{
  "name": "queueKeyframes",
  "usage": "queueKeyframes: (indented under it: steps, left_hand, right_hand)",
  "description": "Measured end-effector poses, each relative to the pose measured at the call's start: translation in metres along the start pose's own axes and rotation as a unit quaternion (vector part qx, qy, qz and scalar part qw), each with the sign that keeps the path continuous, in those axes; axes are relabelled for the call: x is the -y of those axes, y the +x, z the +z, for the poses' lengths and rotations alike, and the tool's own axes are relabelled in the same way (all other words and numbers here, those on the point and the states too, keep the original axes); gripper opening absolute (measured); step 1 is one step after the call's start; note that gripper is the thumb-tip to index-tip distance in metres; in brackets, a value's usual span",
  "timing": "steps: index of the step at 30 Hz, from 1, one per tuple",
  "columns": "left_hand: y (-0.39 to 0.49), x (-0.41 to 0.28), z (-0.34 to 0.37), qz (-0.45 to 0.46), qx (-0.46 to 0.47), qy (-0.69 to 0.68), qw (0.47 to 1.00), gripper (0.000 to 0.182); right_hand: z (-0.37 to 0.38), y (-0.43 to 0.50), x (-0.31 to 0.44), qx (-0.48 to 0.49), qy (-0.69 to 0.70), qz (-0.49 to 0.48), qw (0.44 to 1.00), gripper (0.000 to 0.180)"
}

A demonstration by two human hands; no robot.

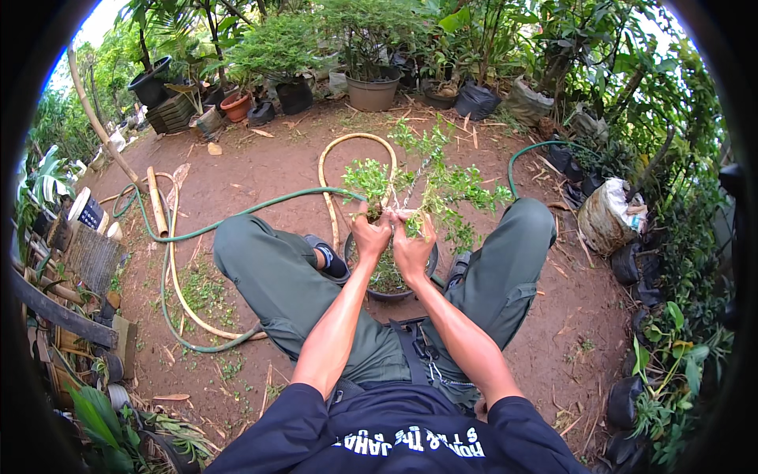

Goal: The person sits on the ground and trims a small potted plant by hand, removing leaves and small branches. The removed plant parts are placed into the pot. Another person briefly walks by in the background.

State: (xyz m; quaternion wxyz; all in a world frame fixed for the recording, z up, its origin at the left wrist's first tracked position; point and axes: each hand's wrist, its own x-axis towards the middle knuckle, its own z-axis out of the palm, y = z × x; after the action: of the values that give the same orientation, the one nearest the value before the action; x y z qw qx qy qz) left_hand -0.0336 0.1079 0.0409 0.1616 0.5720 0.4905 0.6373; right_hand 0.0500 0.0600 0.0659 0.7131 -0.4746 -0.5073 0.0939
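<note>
Between my knees stands a small leafy shrub (459, 189) in a round dark pot (391, 294). A pale, twisted strand, which looks like wire, winds around one of its upright branches (419, 175). My left hand (372, 235) and my right hand (413, 242) meet low among the branches, thumbs and fingertips pinched close together. Both grip at the wrapped stem; whether the fingertips hold the strand, the bark or both is too small to tell. Leaves partly cover the right fingers, and my hands hide part of the pot's rim.
A green hose (266, 204) runs across the soil behind the pot, beside a yellowish hose (324, 157). A bamboo piece (157, 201) lies left. Potted plants line the back, including a brown pot (373, 93). A white sack (610, 216) stands right.
</note>
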Motion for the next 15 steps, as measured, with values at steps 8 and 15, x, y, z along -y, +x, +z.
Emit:
queueKeyframes:
  steps: [8, 15]
  left_hand:
    - [0.001, 0.005, -0.001, -0.026, 0.025, -0.074, 0.997, 0.028]
    - [0.002, 0.012, 0.000, -0.039, 0.032, -0.160, 0.986, 0.016]
  right_hand:
    - [-0.001, -0.014, -0.002, 0.038, -0.074, -0.144, 0.986, 0.020]
    - [-0.003, -0.006, 0.005, 0.092, -0.083, -0.202, 0.972, 0.021]
